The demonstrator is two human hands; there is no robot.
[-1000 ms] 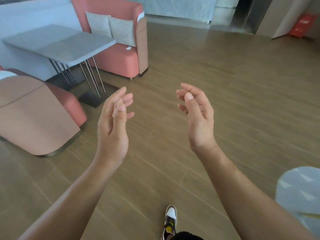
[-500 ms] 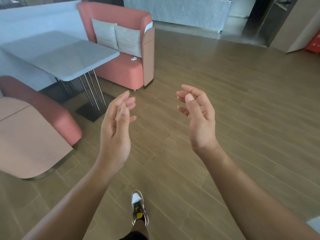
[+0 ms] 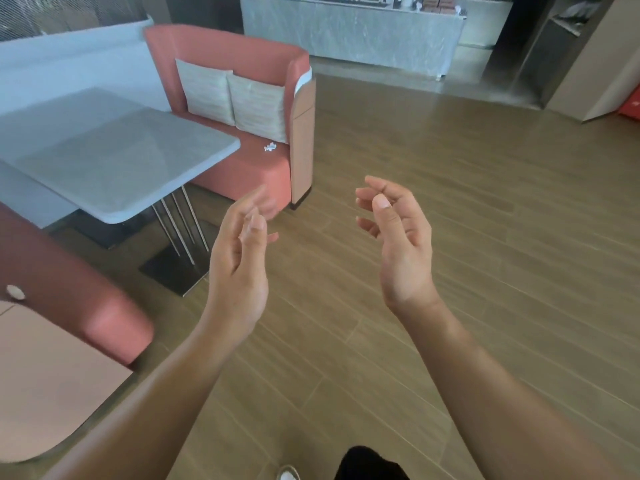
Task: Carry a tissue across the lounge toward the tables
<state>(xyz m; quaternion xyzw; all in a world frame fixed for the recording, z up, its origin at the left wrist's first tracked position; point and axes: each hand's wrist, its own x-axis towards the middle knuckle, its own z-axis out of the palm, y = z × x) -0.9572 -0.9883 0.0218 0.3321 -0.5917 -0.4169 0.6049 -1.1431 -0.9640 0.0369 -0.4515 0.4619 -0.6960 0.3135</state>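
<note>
Beside left hand, grey table

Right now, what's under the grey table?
Under the table: thin metal legs on a dark base plate. The top hides where the legs attach and the floor further back.

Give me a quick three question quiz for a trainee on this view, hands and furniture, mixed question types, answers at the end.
1. True or false: the left hand holds a cup.
2. Multiple choice: what lies on the seat of the pink sofa? A) a crumpled white scrap B) a phone C) a book
3. Fill in: the grey table stands between two pink ____.

Key:
1. False. Both the left hand and the right hand are raised with loosely curled fingers and hold nothing.
2. A, the crumpled white scrap, in front of the cushions.
3. Sofas; the near sofa is at the left.
</note>
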